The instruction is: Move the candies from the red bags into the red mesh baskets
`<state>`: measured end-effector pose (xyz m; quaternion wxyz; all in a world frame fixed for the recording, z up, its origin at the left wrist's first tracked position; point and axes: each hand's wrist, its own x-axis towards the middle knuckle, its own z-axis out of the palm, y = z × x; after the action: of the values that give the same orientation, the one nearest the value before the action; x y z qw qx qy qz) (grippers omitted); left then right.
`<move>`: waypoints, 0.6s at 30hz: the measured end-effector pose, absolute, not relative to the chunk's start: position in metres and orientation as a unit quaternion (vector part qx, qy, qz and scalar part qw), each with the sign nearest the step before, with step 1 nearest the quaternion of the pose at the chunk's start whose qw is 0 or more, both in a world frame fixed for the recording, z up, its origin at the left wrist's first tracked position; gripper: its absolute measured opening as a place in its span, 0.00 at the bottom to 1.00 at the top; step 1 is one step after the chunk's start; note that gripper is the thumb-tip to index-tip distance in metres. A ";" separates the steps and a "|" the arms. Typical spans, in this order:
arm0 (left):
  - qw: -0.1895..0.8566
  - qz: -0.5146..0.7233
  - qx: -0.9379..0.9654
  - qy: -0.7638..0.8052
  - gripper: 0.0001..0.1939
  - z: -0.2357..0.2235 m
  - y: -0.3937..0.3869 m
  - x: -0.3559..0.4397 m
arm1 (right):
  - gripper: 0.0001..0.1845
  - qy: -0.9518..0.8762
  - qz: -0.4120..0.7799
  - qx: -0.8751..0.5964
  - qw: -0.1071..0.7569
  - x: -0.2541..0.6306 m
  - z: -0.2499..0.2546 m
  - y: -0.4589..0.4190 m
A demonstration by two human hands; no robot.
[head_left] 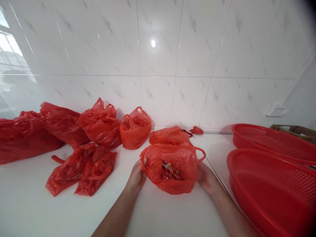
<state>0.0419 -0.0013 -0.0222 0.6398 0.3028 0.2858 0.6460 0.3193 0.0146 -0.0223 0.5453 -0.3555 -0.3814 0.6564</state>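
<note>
A red plastic bag (177, 186) sits mouth-open on the white surface in front of me, tilted toward me. Inside it lie several small wrapped pieces (171, 171) in dark red and gold; their exact kind is hard to make out. My left hand (138, 172) is closed on the bag's left edge, thumb at the rim. At the opposite side my right hand (206, 177) grips the bag just below its handle loop, with its fingertips partly hidden behind the plastic. Directly behind stands another red plastic bag (170, 135), lying low.
Filled red bags (98, 125) line the tiled wall to the left, with two crumpled red bags (96, 168) before them. On the right are two red perforated baskets (240, 168) and a cardboard box (293, 129). A small red bundle (197, 130) lies by the wall.
</note>
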 end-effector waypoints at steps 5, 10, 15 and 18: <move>0.641 0.641 0.304 0.294 0.13 -0.022 -0.001 0.042 | 0.19 -0.382 0.648 -0.361 0.552 0.320 -0.024 0.014; 0.633 0.659 0.303 0.271 0.17 -0.023 0.001 0.039 | 0.24 -0.380 0.630 -0.354 0.577 0.322 -0.024 0.018; 0.640 0.677 0.283 0.227 0.14 -0.016 -0.001 0.033 | 0.34 -0.401 0.539 -0.366 0.644 0.318 -0.013 0.017; 0.669 0.656 0.287 0.196 0.18 -0.013 -0.003 0.034 | 0.36 -0.435 0.505 -0.389 0.636 0.306 -0.008 0.008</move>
<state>0.0337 -0.0030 -0.0131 0.6694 0.2874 0.1962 0.6563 0.3059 0.0077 -0.0083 0.6364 -0.3893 -0.4345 0.5046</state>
